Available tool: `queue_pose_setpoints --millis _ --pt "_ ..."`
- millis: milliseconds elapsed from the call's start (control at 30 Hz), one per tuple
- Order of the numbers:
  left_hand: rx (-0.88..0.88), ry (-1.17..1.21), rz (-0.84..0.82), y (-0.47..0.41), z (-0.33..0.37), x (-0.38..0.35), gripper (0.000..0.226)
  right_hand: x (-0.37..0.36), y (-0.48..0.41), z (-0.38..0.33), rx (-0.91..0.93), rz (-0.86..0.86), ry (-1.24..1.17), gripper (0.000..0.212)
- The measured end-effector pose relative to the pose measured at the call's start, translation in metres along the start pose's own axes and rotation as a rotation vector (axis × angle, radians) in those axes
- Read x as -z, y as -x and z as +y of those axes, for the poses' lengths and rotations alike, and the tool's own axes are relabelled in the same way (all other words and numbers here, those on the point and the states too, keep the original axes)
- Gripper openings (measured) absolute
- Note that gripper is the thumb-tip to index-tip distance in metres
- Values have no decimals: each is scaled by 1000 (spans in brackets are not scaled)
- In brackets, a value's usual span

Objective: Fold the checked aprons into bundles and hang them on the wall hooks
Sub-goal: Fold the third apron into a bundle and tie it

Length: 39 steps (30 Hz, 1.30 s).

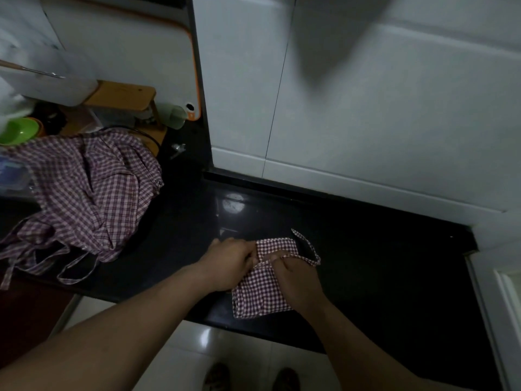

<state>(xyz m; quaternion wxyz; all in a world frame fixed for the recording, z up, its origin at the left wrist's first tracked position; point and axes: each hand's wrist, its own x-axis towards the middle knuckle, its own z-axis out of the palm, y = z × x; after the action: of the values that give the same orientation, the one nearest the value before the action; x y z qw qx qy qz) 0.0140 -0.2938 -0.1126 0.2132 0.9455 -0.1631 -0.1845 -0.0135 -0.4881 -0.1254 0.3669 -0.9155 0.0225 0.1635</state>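
Observation:
A folded red-and-white checked apron (260,292) lies as a small flat bundle near the front edge of the black counter (380,263). Its strap (308,249) loops out to the right. My left hand (229,263) pinches the bundle's upper left edge. My right hand (298,277) presses on the bundle's right side, fingers closed around the strap where it meets the cloth. A heap of unfolded checked aprons (84,198) sits on the counter to the left, straps trailing over the front edge. No wall hooks are in view.
White tiled wall (366,108) rises behind the counter. At the back left stand a green bowl (18,131), a wooden stand (121,97), a pale cup (176,117) and a white board with an orange rim (194,80). White floor tiles and my feet show below.

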Motion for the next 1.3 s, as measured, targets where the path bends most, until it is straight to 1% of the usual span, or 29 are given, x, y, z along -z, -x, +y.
queue_pose_setpoints --millis 33,100,167,200,300,367,433,500,533,600,667,767,833,867,933,1000,1033,1067,1167,1200,1300 --pt "-8 -45 45 1 0 1 17 0 -1 1 -15 37 -57 43" --pt "-16 -135 176 7 1 1 21 0 -4 10 -57 177 -168 41" --pt "15 -139 261 13 1 -1 19 3 -5 20 -59 308 -194 44" --pt "52 -113 267 16 1 -3 19 3 -6 24 -44 329 -189 44" --pt "142 -13 215 13 0 -7 26 5 -9 30 -39 297 -159 41" --pt "158 105 206 11 2 -6 25 8 -11 26 -49 256 -124 40" --pt "212 251 275 11 1 -6 24 10 -13 24 -29 229 -93 32" --pt "349 438 329 13 -2 -10 34 12 -14 23 -24 220 -90 26" --pt "430 544 312 13 -2 -12 45 13 -15 24 -24 220 -95 26" --pt "546 679 187 14 3 -17 63 12 -17 27 -42 202 -105 28" --pt "577 766 110 11 5 -28 65 11 -17 27 -57 190 -96 32" --pt "593 936 154 4 3 -38 68 13 -18 23 -53 195 -83 32" --pt "611 1010 167 0 1 -39 61 15 -17 23 -34 146 -127 28" --pt "619 1030 164 -2 1 -37 55 15 -15 26 -5 102 -142 22" --pt "613 1088 150 -4 0 -34 42 15 -11 32 85 94 -69 8" --pt "586 1139 115 -6 -1 -31 33 19 -9 38 126 124 35 7" --pt "574 1159 101 -5 -1 -29 30 21 -9 39 97 134 28 5" --pt "569 1180 100 -5 -2 -28 29 24 -10 39 46 141 -21 8" --pt "574 1201 123 -2 -2 -26 30 30 -14 37 -204 214 -411 16" --pt "574 1194 127 -2 -1 -25 31 33 -15 36 -234 219 -471 18" --pt "567 1183 120 -2 2 -24 29 35 -11 31 -159 140 -316 19"
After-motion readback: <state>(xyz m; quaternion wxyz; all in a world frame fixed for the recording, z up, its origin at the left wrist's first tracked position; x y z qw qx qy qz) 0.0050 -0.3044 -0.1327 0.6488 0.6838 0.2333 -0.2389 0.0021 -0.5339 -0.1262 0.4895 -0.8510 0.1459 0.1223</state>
